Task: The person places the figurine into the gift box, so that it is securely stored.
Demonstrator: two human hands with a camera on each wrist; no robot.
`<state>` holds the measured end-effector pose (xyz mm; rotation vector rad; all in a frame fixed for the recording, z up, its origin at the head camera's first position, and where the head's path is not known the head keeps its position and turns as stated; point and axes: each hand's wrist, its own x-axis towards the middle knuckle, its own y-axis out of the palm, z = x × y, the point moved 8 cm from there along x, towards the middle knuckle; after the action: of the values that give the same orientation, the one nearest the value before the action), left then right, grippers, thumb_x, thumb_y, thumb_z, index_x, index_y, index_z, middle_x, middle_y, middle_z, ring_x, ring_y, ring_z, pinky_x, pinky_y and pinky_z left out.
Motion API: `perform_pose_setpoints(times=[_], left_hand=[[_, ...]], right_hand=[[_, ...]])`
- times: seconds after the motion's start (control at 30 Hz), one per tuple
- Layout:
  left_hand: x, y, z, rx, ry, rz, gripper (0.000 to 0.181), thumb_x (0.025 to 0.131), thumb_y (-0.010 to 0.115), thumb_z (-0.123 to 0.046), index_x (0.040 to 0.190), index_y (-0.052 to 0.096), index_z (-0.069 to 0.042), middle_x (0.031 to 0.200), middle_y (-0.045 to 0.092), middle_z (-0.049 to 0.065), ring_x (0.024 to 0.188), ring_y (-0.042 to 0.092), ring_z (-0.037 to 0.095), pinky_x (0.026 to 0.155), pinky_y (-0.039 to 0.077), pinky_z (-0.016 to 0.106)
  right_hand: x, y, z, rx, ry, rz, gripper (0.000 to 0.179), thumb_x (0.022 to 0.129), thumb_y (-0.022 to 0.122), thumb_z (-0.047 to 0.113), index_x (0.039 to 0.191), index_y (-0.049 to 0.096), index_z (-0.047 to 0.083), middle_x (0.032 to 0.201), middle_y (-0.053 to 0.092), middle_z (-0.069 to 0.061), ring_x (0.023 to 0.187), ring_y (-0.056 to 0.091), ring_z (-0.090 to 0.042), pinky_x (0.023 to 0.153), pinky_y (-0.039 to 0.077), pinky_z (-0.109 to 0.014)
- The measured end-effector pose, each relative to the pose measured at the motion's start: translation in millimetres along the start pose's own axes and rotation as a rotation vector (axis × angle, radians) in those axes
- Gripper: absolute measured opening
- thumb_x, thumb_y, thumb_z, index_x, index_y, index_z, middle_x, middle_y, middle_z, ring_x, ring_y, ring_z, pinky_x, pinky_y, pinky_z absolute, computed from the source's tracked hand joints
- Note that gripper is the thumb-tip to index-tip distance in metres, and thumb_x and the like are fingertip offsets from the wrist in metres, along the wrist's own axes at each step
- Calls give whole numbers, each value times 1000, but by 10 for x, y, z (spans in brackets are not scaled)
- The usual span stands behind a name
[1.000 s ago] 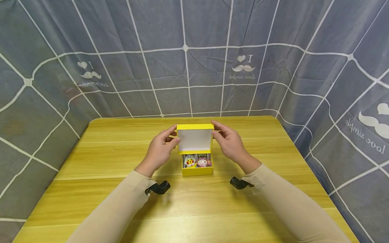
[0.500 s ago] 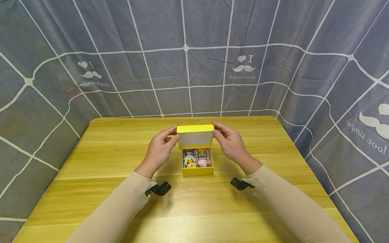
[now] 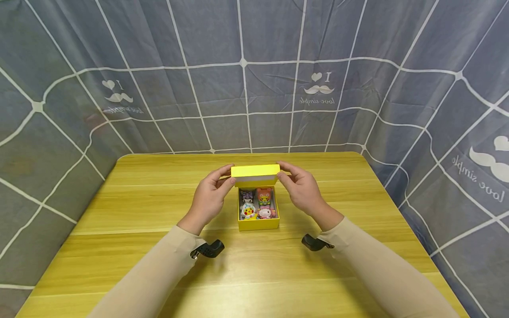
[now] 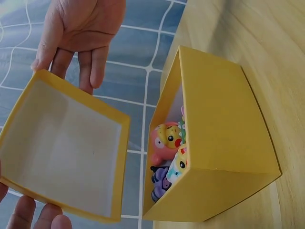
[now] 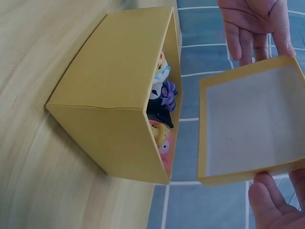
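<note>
Both hands hold a yellow box lid (image 3: 256, 171) above the back of a small yellow box (image 3: 258, 225). My left hand (image 3: 209, 198) pinches the lid's left side, and my right hand (image 3: 301, 189) pinches its right side. The lid is tilted, and its white inside (image 4: 66, 143) shows in both wrist views, apart from the box. Small toy figures sit in the box: a purple-and-black one (image 3: 247, 197), a pink-hooded yellow one (image 3: 264, 196), a white-hooded yellow one (image 3: 248, 211) and a pink-and-white one (image 3: 266, 212).
The box stands on a wood-grain table (image 3: 159, 194). A grey curtain (image 3: 270, 88) with white grid lines surrounds the table's back and sides. A black device (image 3: 210, 249) sits at the left cuff, and another black device (image 3: 314, 242) at the right cuff.
The lid has tilted, so less of its white inside shows in the head view. Its lower edge has risen off the box, uncovering the back figures. Both hands stay nearly in place.
</note>
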<state>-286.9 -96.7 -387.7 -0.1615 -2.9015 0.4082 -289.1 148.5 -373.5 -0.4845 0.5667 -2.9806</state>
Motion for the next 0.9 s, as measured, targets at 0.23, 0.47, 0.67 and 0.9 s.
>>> perform_pose_setpoints(times=[0.23,0.47,0.67,0.9], left_hand=[[-15,13,8,0,-9,14,46,109,61,-22,154,55,-17,154,54,11,137,63,30,109,55,45],[-24,34,32,-19,-36,34,45,108,63,-25,152,57,-22,157,51,10,133,65,33,106,57,44],[-26,45,78,-45,-46,40,46,108,64,-24,153,57,-17,161,48,8,142,58,30,81,61,24],[-34,56,114,-94,-67,23,38,107,64,-22,145,63,-15,161,50,5,147,53,27,50,33,21]], right_hand=[[-31,13,-25,7,12,15,40,108,62,16,147,62,8,153,59,-14,131,66,-35,81,53,-25],[-49,19,-48,22,8,16,41,107,62,12,147,61,5,155,57,-14,133,65,-36,107,56,-52],[-72,21,-35,39,13,13,40,106,62,9,146,61,3,149,60,-16,131,64,-36,106,57,-47],[-80,52,-50,35,14,22,40,105,63,5,145,61,3,151,59,-18,134,64,-37,107,56,-47]])
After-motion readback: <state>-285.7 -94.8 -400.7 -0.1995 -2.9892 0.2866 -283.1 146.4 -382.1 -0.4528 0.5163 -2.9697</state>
